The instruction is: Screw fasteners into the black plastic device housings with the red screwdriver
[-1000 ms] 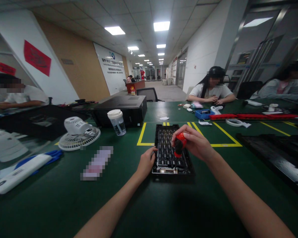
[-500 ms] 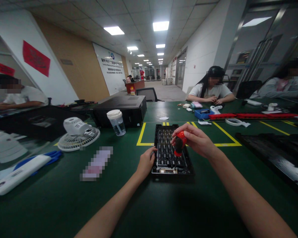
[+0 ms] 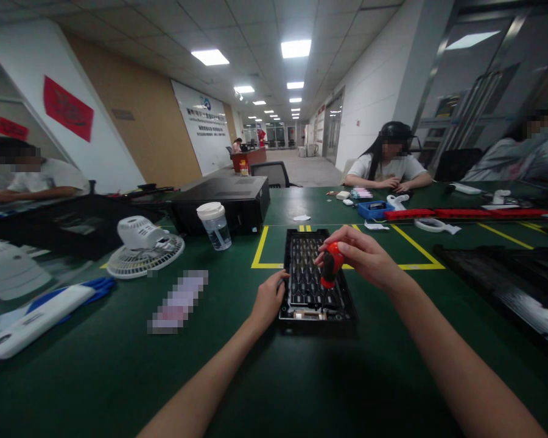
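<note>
A black ribbed plastic panel (image 3: 308, 261) lies flat on the green table in front of me. My right hand (image 3: 363, 255) is closed round the red and black handle of a screwdriver (image 3: 329, 266), which stands upright with its tip down near the panel's front edge. My left hand (image 3: 268, 299) grips the panel's left edge, fingers curled over it.
A small white fan (image 3: 142, 246) and a lidded plastic cup (image 3: 215, 225) stand at left, a black box (image 3: 228, 201) behind them. White flat devices (image 3: 36, 319) lie at far left. Yellow tape lines (image 3: 415, 249), a blue tray (image 3: 375, 209) and red strips (image 3: 466, 214) lie beyond. Other people sit around the table.
My right hand has shifted slightly on the screwdriver handle, turning a little; the panel and my left hand have stayed put.
</note>
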